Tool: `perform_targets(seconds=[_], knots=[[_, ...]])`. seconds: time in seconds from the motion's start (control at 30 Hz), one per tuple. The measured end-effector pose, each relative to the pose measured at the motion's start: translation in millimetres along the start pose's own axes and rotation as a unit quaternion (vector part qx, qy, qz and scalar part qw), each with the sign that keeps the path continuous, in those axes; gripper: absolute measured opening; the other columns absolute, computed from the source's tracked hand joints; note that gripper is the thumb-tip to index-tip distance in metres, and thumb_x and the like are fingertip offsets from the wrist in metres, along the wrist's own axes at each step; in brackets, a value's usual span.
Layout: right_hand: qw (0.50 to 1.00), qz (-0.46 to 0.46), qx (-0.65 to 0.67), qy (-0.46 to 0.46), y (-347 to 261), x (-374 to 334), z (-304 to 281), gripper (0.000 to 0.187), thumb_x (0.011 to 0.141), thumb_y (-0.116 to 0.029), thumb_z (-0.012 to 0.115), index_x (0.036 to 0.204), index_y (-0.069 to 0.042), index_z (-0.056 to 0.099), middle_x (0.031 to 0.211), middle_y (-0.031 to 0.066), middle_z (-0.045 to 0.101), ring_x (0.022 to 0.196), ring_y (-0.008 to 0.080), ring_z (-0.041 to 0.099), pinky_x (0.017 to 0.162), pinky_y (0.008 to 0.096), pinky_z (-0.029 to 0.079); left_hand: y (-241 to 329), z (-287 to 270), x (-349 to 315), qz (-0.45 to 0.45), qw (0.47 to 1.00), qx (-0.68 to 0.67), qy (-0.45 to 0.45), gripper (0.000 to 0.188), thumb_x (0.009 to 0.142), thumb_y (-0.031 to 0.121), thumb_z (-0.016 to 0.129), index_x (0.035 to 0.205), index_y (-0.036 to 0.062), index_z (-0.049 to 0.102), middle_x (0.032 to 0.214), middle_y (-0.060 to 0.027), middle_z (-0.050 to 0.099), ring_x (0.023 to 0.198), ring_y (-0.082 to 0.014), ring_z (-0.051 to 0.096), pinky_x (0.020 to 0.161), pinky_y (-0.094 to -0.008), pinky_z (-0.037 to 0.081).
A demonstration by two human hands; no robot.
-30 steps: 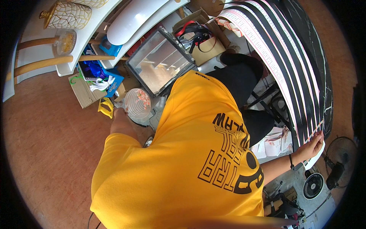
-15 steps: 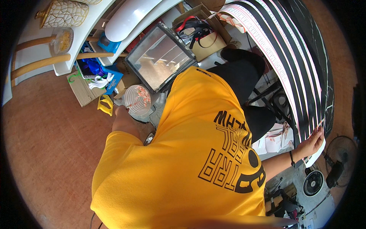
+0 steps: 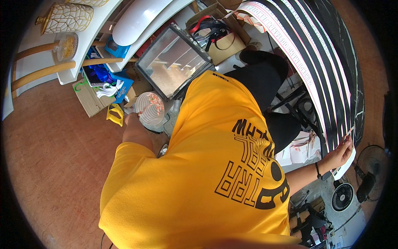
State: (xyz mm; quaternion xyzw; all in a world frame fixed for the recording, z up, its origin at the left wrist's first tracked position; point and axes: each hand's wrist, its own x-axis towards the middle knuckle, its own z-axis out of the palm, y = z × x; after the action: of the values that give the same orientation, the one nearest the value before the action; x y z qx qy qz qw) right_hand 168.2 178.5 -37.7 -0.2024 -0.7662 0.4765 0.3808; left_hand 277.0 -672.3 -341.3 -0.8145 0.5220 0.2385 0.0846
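Note:
My right hand [image 3: 343,152] is at the lower end of long black and white printed strips [image 3: 311,62] that curve over a dark marbled table edge. Its fingers are pinched together at the strips' end, and a thin pale piece sticks out above them; what exactly they hold is too small to make out. A dark band circles that wrist. My left hand [image 3: 132,120] hangs low beside a round white ribbed basket [image 3: 146,114] with orange-pink scraps [image 3: 156,103] in it. The left fingers are mostly hidden, so their grip does not show.
A dark-framed glass panel [image 3: 174,62] leans beyond the basket, next to a cardboard box [image 3: 226,50] with straps. Blue packages [image 3: 118,50] and a yellow handle-like item [image 3: 115,115] lie to the left. Fans [image 3: 342,197] stand at lower right, and white shelving [image 3: 66,74] at upper left.
The view has shifted slightly. My right hand remains at the end of the strips, and my left hand stays beside the basket with little visible movement.

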Motion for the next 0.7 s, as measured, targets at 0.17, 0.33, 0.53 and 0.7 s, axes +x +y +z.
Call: perform_targets(seconds=[0.17, 0.33, 0.53, 0.7], knots=[[1.000, 0.004, -0.005, 0.003, -1, -1, 2, 0.019, 0.102, -0.011, 0.051, 0.106, 0.004, 0.061, 0.116, 0.0174, 0.064, 0.108, 0.0229, 0.063, 0.097, 0.0348, 0.051, 3, 0, -3, 0.016, 1.000, 0.024, 0.007, 0.032, 0.087, 0.021, 0.066, 0.111, 0.0009, 0.062, 0.096, -0.0162, 0.066, 0.085, -0.0316, 0.065, 0.076, -0.0416, 0.052], [1.000, -0.004, -0.005, 0.004, 6, 0, -2, 0.020, 0.101, -0.013, 0.054, 0.106, 0.005, 0.061, 0.117, 0.0169, 0.064, 0.108, 0.0223, 0.063, 0.094, 0.0348, 0.052, 16, 5, -22, 0.079, 0.984, 0.135, 0.080, 0.034, 0.086, 0.022, 0.067, 0.112, 0.0007, 0.062, 0.097, -0.0173, 0.066, 0.087, -0.0328, 0.064, 0.079, -0.0427, 0.052], [0.994, -0.028, -0.093, 0.044, 25, -3, -21, 0.018, 0.098, -0.010, 0.059, 0.108, 0.004, 0.065, 0.112, 0.0137, 0.067, 0.102, 0.0176, 0.062, 0.093, 0.0296, 0.050, 103, 38, -171, 0.564, 0.787, -0.047, 0.247, 0.032, 0.086, 0.021, 0.069, 0.109, 0.0006, 0.062, 0.096, -0.0167, 0.065, 0.088, -0.0312, 0.064, 0.081, -0.0418, 0.051], [0.992, 0.045, -0.110, 0.039, 36, -19, -30, 0.022, 0.097, -0.016, 0.062, 0.110, 0.001, 0.064, 0.119, 0.0143, 0.065, 0.113, 0.0203, 0.058, 0.099, 0.0315, 0.044, 184, 69, -397, 0.733, 0.608, -0.228, -0.202, 0.032, 0.096, 0.031, 0.062, 0.102, 0.0003, 0.066, 0.096, -0.0092, 0.065, 0.082, -0.0174, 0.060, 0.075, -0.0285, 0.048]])
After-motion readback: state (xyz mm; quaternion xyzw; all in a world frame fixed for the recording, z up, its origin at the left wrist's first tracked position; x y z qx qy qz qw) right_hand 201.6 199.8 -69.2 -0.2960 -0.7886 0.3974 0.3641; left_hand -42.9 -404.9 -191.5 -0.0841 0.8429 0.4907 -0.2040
